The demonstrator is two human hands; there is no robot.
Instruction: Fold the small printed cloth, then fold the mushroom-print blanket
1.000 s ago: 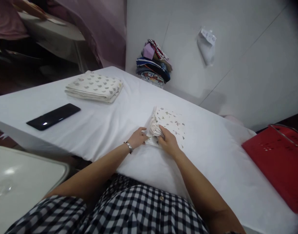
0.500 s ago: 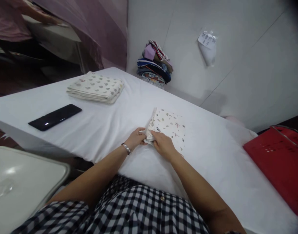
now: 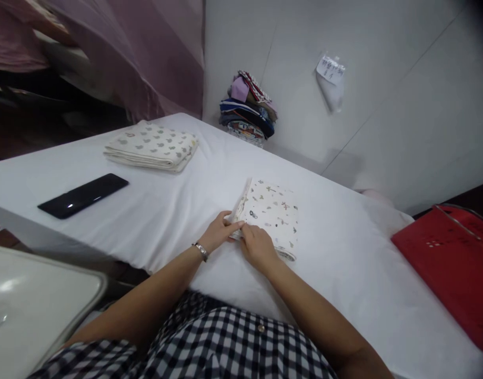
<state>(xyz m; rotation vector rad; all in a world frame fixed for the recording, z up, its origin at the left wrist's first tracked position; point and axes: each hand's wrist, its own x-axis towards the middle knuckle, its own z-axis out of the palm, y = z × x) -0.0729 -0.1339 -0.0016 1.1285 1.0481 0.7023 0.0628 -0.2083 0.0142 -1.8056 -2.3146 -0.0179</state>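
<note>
A folded white cloth with a small scattered print (image 3: 271, 210) lies on the white-covered table (image 3: 336, 252) in front of me. My left hand (image 3: 220, 231), with a bracelet at its wrist, pinches the near left corner of the cloth, thumb on top and fingers partly under the edge. Right beside it, my right hand (image 3: 258, 245) has its fingertips closed on the same corner; its fingers partly hide that edge. Farther left lies another folded cream cloth with a grey print (image 3: 152, 147), touched by neither hand.
A black phone-like slab (image 3: 83, 196) lies at the table's left. A pile of folded fabrics (image 3: 247, 110) stands beyond the far edge. At right is a red basket (image 3: 442, 263); at lower left, a pale plastic lid or seat (image 3: 40, 305). Another person's arm shows at upper left.
The cloth's top layer now lies flatter over the near left corner, and my right hand has moved slightly down and left. The whole view has shifted a little.
</note>
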